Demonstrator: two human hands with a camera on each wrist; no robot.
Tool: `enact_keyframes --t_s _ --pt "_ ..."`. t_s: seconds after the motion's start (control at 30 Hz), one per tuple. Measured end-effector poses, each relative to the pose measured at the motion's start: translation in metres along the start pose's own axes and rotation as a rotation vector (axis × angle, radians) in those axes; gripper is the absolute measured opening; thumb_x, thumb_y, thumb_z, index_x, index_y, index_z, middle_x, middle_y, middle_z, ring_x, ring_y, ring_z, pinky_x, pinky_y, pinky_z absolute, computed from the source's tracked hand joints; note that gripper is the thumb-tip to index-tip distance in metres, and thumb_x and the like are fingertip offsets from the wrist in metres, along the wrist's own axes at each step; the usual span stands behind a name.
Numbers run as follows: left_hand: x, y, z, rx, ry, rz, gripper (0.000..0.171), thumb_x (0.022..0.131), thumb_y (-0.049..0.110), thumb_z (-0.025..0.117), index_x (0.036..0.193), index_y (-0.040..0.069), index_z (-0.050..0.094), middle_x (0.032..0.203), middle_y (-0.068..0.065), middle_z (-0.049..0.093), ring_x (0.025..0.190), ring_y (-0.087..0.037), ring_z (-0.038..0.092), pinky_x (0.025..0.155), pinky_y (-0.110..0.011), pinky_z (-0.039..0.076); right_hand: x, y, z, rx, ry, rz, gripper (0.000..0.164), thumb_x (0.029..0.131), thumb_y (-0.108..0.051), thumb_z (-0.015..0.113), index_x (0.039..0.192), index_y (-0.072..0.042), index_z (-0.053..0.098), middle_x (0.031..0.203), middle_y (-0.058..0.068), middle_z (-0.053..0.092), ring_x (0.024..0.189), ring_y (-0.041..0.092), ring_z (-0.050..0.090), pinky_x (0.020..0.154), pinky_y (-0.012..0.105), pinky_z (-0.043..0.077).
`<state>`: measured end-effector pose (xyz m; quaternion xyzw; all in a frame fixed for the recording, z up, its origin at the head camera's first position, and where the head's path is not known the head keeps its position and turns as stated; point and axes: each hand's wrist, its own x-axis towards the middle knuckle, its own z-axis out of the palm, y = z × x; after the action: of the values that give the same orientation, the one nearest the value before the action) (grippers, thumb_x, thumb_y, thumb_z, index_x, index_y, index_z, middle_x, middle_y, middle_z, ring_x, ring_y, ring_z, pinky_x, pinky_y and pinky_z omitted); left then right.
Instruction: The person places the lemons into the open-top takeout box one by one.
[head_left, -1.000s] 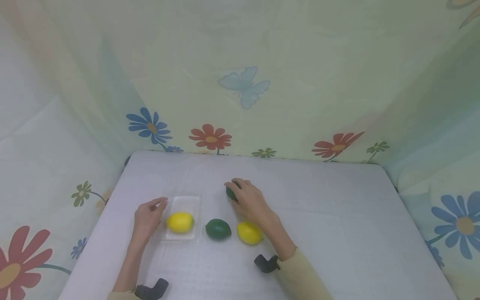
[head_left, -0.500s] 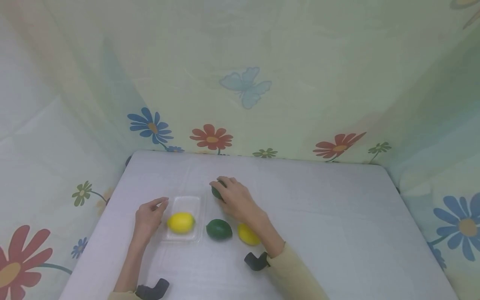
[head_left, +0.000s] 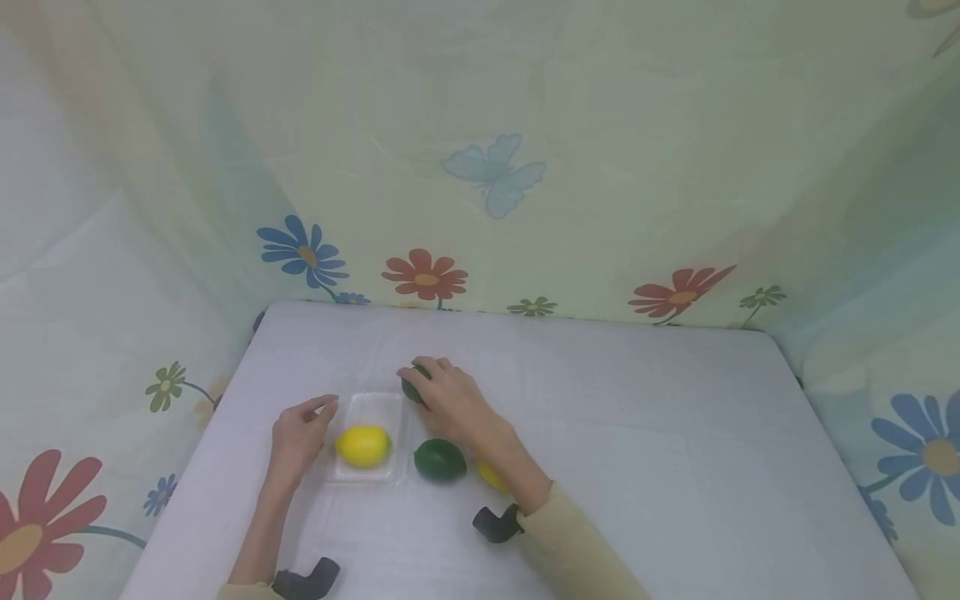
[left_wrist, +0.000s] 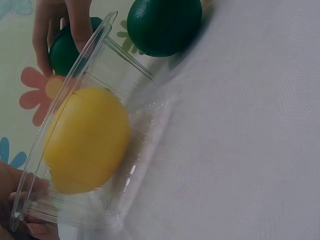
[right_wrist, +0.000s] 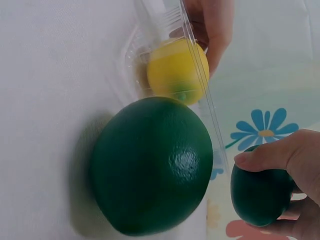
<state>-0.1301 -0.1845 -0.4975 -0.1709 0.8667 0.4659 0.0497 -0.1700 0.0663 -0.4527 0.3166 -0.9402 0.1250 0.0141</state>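
My right hand [head_left: 452, 406] grips a dark green lime [right_wrist: 262, 192], fingers and thumb round it, raised by the far right corner of a clear plastic container [head_left: 377, 406]. Inside that container lies a yellow lemon [left_wrist: 87, 140]. At the container's left side, my left hand [head_left: 298, 433] holds its edge with bent fingers; in the left wrist view, fingertips [left_wrist: 35, 181] show through the clear wall. A second green lime [head_left: 440, 460] rests on the table just right of the container. Another yellow lemon [head_left: 491, 476] is partly hidden under my right forearm.
A white cloth covers the table [head_left: 675, 450]. Its far edge meets a hanging curtain [head_left: 585, 225] printed with flowers and a butterfly. Dark wrist mounts [head_left: 497, 525] sit on both forearms, close above the table.
My right hand has moved left with the lime, from beyond the loose lemon to the container's far right corner. Its forearm now covers more of that lemon. My left hand stays put.
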Motion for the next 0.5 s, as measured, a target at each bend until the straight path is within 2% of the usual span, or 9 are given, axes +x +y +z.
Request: enact_keyframes --t_s 0.27,0.5 --pt "0.001 -0.002 0.002 -0.001 -0.007 -0.008 0.045 0.105 0.035 0.056 0.14 0.006 0.063 0.092 -0.013 0.065 0.067 -0.018 0.055 0.058 -0.027 0.047 0.008 -0.006 0.004 0.008 -0.018 -0.017 0.051 0.097 -0.021 0.073 0.146 -0.023 0.056 0.149 0.008 0.054 0.131 0.026 0.056 0.104 0.041 0.053" --pt "0.001 -0.002 0.0 -0.005 -0.002 0.009 0.044 0.105 0.033 0.056 0.139 0.006 0.064 0.087 -0.013 0.063 0.065 -0.018 0.055 0.057 -0.027 0.046 0.018 -0.016 0.005 -0.005 -0.004 -0.065 0.051 0.098 -0.022 0.072 0.146 -0.023 0.056 0.148 0.007 0.055 0.129 0.025 0.057 0.104 0.039 0.053"
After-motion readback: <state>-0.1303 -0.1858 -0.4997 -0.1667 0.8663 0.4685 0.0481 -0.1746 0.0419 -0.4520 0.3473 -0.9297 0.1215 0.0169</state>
